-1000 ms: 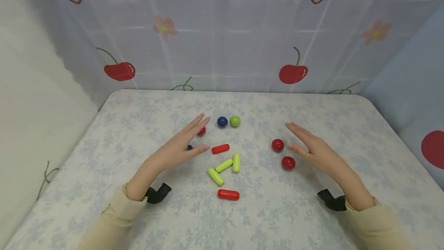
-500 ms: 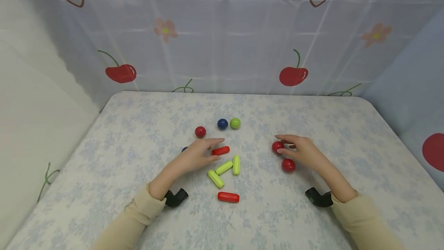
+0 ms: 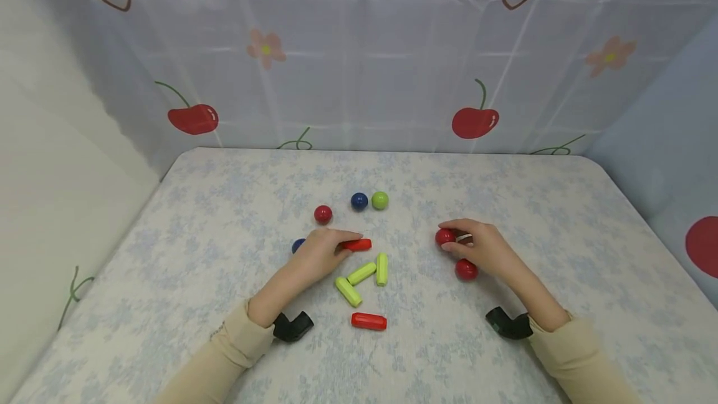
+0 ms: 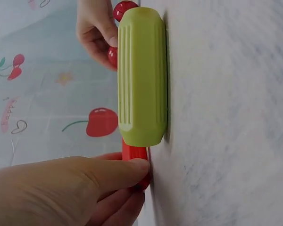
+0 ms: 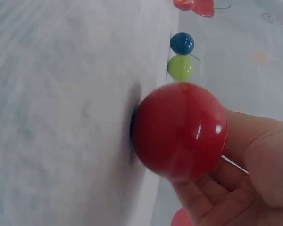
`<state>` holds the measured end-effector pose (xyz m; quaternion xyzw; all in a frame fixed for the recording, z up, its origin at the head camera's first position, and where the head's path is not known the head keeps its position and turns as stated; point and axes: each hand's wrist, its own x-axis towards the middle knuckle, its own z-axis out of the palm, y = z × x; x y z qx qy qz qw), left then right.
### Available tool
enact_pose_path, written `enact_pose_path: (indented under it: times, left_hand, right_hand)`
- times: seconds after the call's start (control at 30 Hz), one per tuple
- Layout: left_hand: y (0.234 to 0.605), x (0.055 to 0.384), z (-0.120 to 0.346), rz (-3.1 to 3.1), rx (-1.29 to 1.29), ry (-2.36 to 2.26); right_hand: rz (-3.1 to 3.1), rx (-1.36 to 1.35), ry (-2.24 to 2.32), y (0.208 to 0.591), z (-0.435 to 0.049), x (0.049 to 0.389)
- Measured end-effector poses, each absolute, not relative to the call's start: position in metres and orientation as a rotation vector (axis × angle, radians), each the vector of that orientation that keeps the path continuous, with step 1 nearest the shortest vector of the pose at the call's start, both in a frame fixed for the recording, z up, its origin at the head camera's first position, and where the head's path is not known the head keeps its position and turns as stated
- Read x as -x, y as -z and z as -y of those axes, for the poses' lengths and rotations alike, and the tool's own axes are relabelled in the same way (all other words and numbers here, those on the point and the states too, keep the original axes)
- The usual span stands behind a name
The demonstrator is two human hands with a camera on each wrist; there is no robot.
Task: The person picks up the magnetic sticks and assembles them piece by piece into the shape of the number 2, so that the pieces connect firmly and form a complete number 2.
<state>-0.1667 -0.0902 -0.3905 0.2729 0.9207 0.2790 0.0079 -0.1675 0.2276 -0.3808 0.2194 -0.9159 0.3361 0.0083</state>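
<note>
Red stick (image 3: pixel 361 245) and ball (image 3: pixel 445 237) occupy separate, pinching hands (image 3: pixel 318 254) (image 3: pixel 487 248).

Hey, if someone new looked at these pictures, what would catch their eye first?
Probably the left hand, pinching a red stick near the middle of the pale table, and the right hand, pinching a shiny red ball farther right. Next, likely the three bright yellow-green sticks lying between them, slightly lower in the head view.
</note>
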Motion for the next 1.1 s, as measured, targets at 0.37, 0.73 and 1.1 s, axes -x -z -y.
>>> enact_pose_path:
  times: [0.37, 0.73, 1.1]
  left_hand:
    - [0.379, 0.161, 0.084, -2.738, -0.944, -1.188]
    - [0.373, 0.154, 0.075, -2.652, -1.081, -1.262]
    - [0.375, 0.152, 0.073, -2.656, -1.060, -1.236]
  right_hand:
    - [2.692, -0.690, -1.466, 0.375, -0.189, 0.151]
    - [2.596, -0.781, -1.703, 0.381, -0.170, 0.143]
    - [2.636, -0.750, -1.808, 0.383, -0.165, 0.140]
